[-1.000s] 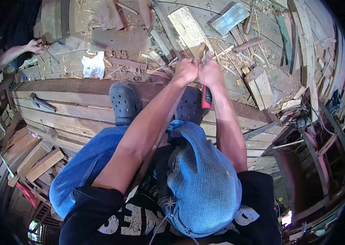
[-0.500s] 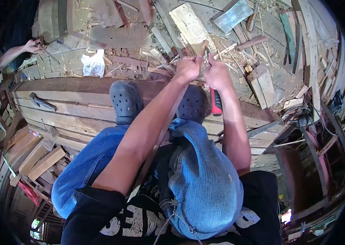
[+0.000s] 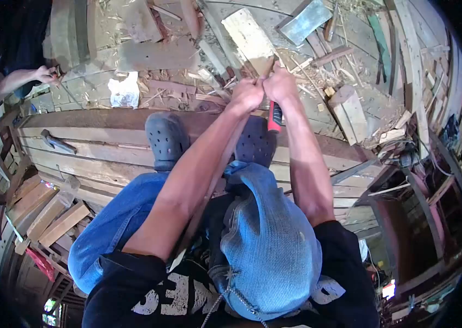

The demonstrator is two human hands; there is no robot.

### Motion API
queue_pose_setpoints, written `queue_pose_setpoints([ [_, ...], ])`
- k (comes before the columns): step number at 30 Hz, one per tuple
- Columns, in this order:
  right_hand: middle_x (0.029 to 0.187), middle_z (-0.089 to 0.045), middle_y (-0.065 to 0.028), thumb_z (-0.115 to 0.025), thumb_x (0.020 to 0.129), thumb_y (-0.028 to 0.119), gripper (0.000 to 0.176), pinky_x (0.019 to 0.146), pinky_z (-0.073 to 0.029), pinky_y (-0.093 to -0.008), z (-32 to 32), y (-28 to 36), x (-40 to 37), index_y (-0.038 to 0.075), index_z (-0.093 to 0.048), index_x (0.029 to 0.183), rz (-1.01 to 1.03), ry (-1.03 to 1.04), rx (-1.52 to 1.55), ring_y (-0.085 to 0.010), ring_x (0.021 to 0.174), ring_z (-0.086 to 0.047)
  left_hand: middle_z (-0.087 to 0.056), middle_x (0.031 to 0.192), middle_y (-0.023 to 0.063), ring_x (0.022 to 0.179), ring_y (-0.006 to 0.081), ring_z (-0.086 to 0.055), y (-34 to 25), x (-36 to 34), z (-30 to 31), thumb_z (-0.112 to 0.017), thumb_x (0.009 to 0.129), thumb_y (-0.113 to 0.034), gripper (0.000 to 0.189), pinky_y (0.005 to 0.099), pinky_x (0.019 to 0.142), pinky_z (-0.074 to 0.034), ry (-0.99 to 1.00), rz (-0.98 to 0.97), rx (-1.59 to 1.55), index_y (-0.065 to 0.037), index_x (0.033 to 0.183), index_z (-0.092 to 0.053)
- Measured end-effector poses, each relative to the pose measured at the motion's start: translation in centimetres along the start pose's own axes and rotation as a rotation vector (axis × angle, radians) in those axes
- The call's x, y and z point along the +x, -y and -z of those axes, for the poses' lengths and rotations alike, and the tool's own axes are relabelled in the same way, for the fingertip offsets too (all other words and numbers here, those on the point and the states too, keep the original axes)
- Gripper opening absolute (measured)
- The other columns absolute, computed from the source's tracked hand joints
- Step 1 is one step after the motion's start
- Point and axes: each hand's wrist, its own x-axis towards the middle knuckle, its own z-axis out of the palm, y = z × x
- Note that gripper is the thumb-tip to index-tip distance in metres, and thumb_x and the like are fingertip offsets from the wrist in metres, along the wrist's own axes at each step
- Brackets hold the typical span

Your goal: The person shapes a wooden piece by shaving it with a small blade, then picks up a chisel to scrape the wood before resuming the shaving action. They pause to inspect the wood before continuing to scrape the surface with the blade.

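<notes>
My left hand is closed around a long, thin wooden strip near its far end. The strip slants back along my left forearm toward my lap. Wrapped in my right hand is a tool with a red and black handle, whose butt sticks out toward me. Its working end is mostly hidden by my fingers, and I cannot tell its kind. Both hands meet at the strip's end, over the near end of a pale wood block.
A metal-faced block lies beyond my hands, and a wood block sits at right. Shavings and offcuts litter the floor. A hammer-like tool rests on planks at left, near white crumpled material. Another person's hand holds a thin tool.
My right hand has moved slightly left and away from me, against my left hand. The red and black handle shifted up and left with it.
</notes>
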Motion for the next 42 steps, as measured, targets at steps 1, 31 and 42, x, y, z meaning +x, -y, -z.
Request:
queue_pose_setpoints([
  [1, 0.098, -0.062, -0.0278, -0.056, 0.081, 0.021, 0.059, 0.085, -0.049, -0.0415, 0.2, 0.2, -0.4, -0.003, -0.039, 0.132, -0.039, 0.13, 0.002, -0.0369, 0.096, -0.061, -0.065, 0.084, 0.0218, 0.085, 0.0352, -0.063, 0.2, -0.5, 0.0, -0.037, 0.093, -0.044, 0.05, 0.0429, 0.077, -0.049, 0.006, 0.017, 0.01, -0.004, 0.089, -0.068],
  [31, 0.071, -0.063, -0.0227, -0.043, 0.087, 0.011, 0.049, 0.052, -0.052, -0.0369, 0.2, 0.2, -5.8, -0.001, -0.039, 0.135, -0.057, 0.077, 0.153, -0.0232, 0.052, -0.064, -0.065, 0.075, 0.0185, 0.076, 0.0321, -0.065, -0.9, -0.7, 0.6, -0.04, 0.092, -0.047, 0.052, 0.0386, 0.073, -0.05, -0.016, 0.042, 0.046, -0.003, 0.088, -0.068],
  [42, 0.096, -0.062, -0.0276, -0.059, 0.079, 0.025, 0.06, 0.086, -0.049, -0.0418, -1.1, 0.1, -1.4, -0.003, -0.04, 0.129, -0.047, 0.092, 0.009, -0.0399, 0.094, -0.061, -0.064, 0.086, 0.0242, 0.085, 0.0388, -0.062, 0.9, -1.1, -0.4, -0.046, 0.091, -0.042, 0.044, 0.0416, 0.074, -0.048, -0.042, -0.008, -0.01, -0.003, 0.089, -0.067],
])
